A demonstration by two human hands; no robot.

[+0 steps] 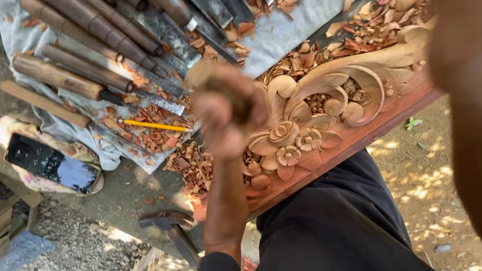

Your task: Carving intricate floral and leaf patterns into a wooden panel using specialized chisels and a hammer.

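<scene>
The carved wooden panel [321,115] is the biggest thing in view, lying slantwise across the person's lap, its scrolls and small rosettes cut in relief and loose wood shavings [196,165] lying in its hollows and spilled off its near edge. Beside it a grey cloth [281,35] spread on the ground serves as the only holder here: on it lies a row of chisels [95,30] with dark wooden handles, more shavings, and a yellow pencil [153,125]. Further left a dark phone [50,163] rests on a patterned cushion. A hammer [168,223] lies on the ground below. The left hand [226,113], blurred, is closed in a fist around a brown tool handle just over the panel's rosettes. The right hand is out of view; only a blurred arm shows at the right edge.
</scene>
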